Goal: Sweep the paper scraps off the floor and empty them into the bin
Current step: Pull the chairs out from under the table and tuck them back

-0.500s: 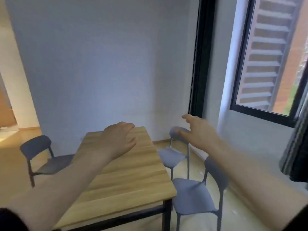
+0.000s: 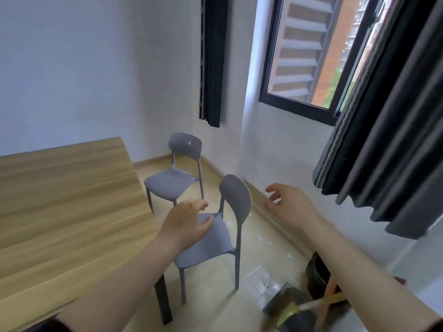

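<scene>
Pale wood-look floor (image 2: 215, 315) along the window wall has the mess: small white paper scraps (image 2: 259, 238) scattered just right of the nearer grey plastic chair (image 2: 236, 197), between it and the skirting. Both hands hold nothing, left hand (image 2: 187, 224) loosely curled over the chair seat, right hand (image 2: 287, 207) spread beyond the backrest, probably reaching to shift it clear. Dark blurry thing with a wooden handle (image 2: 332, 292) lies near the chair's right, maybe the dustpan.
</scene>
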The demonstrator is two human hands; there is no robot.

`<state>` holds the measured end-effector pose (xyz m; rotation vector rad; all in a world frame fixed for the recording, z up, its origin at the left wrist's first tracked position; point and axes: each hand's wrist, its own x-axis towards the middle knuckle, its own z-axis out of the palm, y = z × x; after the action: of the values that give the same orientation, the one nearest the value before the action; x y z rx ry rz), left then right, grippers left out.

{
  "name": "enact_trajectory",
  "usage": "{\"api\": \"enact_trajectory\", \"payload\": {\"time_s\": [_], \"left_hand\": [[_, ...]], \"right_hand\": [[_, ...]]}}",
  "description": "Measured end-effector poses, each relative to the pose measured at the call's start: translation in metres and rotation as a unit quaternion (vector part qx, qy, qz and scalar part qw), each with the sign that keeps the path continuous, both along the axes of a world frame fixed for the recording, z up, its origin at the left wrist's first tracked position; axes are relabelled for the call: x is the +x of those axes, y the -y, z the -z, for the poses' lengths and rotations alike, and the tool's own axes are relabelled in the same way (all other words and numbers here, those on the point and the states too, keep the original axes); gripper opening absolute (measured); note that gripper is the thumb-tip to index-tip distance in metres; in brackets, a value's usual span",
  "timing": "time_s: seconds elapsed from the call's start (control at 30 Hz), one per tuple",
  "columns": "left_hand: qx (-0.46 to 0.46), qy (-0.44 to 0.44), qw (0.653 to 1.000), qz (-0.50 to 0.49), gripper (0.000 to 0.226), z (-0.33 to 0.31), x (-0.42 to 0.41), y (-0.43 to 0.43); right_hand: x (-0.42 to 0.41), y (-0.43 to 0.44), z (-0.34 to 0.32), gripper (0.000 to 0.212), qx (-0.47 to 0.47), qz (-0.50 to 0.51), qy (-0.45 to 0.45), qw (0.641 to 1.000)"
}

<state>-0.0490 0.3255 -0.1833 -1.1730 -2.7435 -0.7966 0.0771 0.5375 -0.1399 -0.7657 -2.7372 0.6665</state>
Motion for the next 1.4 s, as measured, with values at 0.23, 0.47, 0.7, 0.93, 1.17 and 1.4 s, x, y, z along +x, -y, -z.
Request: {"api": "enact_trajectory", "payload": {"time_s": [0.23,0.47,0.7,0.93,1.17,1.4], "left_hand": [[-0.023,0.121,0.992,0.024,0.034,0.055,-0.052,-0.104],[-0.028,0.209,0.977,0.041,0.032,0.107,-0.143,-0.187],[-0.048,0.273,0.960,0.044,0.026,0.128,-0.231,-0.247],[-0.050,0.321,0.945,0.029,0.024,0.150,-0.279,-0.295],[-0.034,0.327,0.943,-0.052,0.013,0.174,-0.330,-0.348],[0.017,0.357,0.906,-0.226,0.021,0.205,-0.378,-0.445]], "right_hand": [[-0.034,-0.084,0.064,0.046,-0.085,0.055,0.040,0.994],[-0.116,-0.148,0.120,0.042,-0.138,0.099,0.075,0.983],[-0.197,-0.195,0.137,0.034,-0.181,0.146,0.085,0.969],[-0.253,-0.248,0.155,0.031,-0.211,0.141,0.109,0.961],[-0.325,-0.325,0.184,0.027,-0.244,0.093,0.123,0.958],[-0.447,-0.457,0.219,0.029,-0.223,-0.052,0.185,0.956]]}}
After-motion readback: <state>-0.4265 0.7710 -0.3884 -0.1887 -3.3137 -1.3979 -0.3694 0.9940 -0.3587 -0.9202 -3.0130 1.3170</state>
